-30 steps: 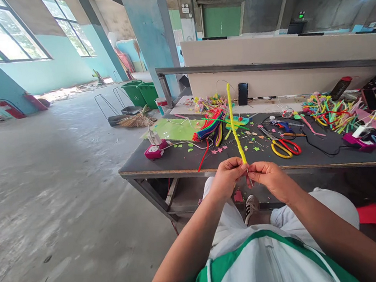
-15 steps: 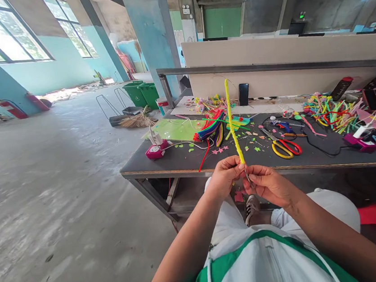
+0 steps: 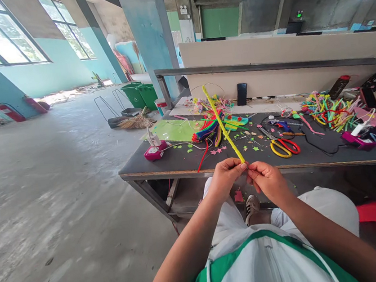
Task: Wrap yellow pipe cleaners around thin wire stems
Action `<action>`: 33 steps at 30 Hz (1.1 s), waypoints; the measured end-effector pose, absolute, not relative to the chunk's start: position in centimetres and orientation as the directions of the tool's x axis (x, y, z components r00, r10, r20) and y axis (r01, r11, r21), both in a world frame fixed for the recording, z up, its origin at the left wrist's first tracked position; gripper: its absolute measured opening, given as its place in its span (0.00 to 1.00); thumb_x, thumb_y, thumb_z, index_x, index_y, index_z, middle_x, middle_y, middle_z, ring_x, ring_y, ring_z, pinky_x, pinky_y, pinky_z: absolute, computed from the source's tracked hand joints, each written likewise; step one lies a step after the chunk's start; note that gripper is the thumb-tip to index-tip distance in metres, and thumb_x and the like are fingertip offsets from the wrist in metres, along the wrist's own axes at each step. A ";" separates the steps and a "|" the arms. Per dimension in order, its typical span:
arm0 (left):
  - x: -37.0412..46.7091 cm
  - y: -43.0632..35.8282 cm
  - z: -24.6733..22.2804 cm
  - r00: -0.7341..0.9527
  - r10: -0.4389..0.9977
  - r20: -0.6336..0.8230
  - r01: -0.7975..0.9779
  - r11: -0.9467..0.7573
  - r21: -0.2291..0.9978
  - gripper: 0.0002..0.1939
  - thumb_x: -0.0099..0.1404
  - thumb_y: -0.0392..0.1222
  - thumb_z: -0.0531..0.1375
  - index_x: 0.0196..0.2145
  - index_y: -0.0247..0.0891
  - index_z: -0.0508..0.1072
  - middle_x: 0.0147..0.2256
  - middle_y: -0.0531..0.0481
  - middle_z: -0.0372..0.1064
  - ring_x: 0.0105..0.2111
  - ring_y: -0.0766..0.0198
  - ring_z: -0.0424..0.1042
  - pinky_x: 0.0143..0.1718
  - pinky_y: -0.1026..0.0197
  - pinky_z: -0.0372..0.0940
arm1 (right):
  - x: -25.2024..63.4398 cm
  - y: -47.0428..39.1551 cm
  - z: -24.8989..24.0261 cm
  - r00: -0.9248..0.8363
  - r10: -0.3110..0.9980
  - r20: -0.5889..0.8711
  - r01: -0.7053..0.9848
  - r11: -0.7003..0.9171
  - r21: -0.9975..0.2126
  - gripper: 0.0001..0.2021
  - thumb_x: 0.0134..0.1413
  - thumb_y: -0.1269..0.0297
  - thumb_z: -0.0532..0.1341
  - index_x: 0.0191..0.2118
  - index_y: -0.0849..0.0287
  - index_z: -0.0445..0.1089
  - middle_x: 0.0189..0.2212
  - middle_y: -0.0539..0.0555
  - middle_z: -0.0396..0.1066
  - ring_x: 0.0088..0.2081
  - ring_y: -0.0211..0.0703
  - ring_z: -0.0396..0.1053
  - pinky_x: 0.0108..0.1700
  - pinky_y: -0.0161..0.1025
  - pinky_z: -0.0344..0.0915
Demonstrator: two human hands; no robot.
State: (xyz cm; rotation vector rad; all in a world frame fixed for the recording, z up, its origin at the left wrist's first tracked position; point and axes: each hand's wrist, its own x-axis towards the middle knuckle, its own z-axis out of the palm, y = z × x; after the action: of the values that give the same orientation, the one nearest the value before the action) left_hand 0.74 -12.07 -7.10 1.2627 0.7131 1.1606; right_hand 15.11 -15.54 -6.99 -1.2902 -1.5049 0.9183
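A long yellow fuzzy stick point(image 3: 223, 125), which looks wrapped in pipe cleaner, leans up and to the left over the table's front edge. My left hand point(image 3: 227, 175) pinches its lower end between thumb and fingers. Right beside it, my right hand point(image 3: 267, 179) is closed with the fingertips at that same end, against the left fingertips. The fingers cover the very tip of the stick, so exactly what the right fingers grip is hidden. Behind the stick lies a bundle of coloured pipe cleaners point(image 3: 207, 132) on the dark table.
Scissors point(image 3: 282, 146) with yellow and red handles lie on the table point(image 3: 163, 164), near a blue glue gun point(image 3: 284, 126). Star scraps are scattered about. A phone point(image 3: 242, 94) leans at the back. Pink power strips point(image 3: 155, 151) and a pipe-cleaner pile point(image 3: 327, 109) sit at the sides.
The yellow stick has tilted from nearly upright to leaning left. My right hand's fingers have moved up close to the left fingertips. A thin metallic piece below the stick no longer shows.
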 end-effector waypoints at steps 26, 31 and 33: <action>1.1 -12.1 -8.0 0.213 0.962 0.170 -0.211 -0.124 0.970 0.15 0.58 0.49 0.61 0.23 0.34 0.66 0.18 0.57 0.54 0.19 0.74 0.50 0.21 0.67 0.46 | 15.7 -16.4 -8.5 -0.179 0.984 0.017 0.196 0.052 -0.979 0.11 0.54 0.55 0.57 0.29 0.57 0.66 0.17 0.46 0.65 0.14 0.31 0.56 0.17 0.32 0.50; 1.2 -12.3 -8.2 0.212 0.962 0.172 -0.196 -0.131 0.972 0.14 0.59 0.49 0.61 0.25 0.34 0.68 0.19 0.56 0.55 0.19 0.74 0.51 0.21 0.68 0.46 | 15.7 -16.5 -9.0 -0.183 0.983 -0.007 0.046 0.001 -0.999 0.12 0.53 0.56 0.58 0.26 0.58 0.63 0.18 0.46 0.65 0.15 0.31 0.56 0.18 0.31 0.50; 1.3 -12.4 -8.2 0.208 0.964 0.164 -0.203 -0.122 0.971 0.14 0.58 0.49 0.61 0.25 0.34 0.68 0.19 0.56 0.56 0.19 0.74 0.51 0.21 0.68 0.46 | 15.6 -16.7 -9.1 -0.167 0.986 -0.003 0.031 0.002 -1.000 0.12 0.53 0.56 0.58 0.25 0.58 0.63 0.18 0.46 0.65 0.15 0.31 0.56 0.18 0.32 0.50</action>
State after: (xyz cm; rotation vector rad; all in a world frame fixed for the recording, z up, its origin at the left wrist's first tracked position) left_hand 1.29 -12.41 -8.20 1.2684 0.8326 1.2271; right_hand 15.63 -16.74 -9.10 -1.1488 -1.3552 1.3170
